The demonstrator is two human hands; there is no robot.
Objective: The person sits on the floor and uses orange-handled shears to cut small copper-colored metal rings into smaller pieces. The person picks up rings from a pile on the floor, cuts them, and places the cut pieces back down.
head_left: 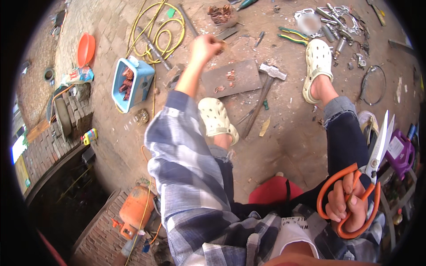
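Observation:
My right hand (348,206) grips the orange loop handles of large scissors (378,153) beside my right thigh, their blades slightly parted and pointing up. My left hand (206,48) is stretched out ahead, fingers curled closed, above the ground near a flat metal plate (248,77). What those fingers hold, if anything, I cannot make out. Small copper pieces (230,77) lie on the plate. Just beyond my left hand stands a small clear container (230,21) filled with copper scraps, with a flat blade (227,33) next to it. A hammer (272,71) rests against the plate's right side.
A blue bucket (144,82) with copper scraps stands at left, near a coiled yellow hose (179,33). Green-yellow pliers (293,35) and metal parts (339,22) lie far right. An orange gas cylinder (136,206) is at lower left, a purple jug (399,153) at right.

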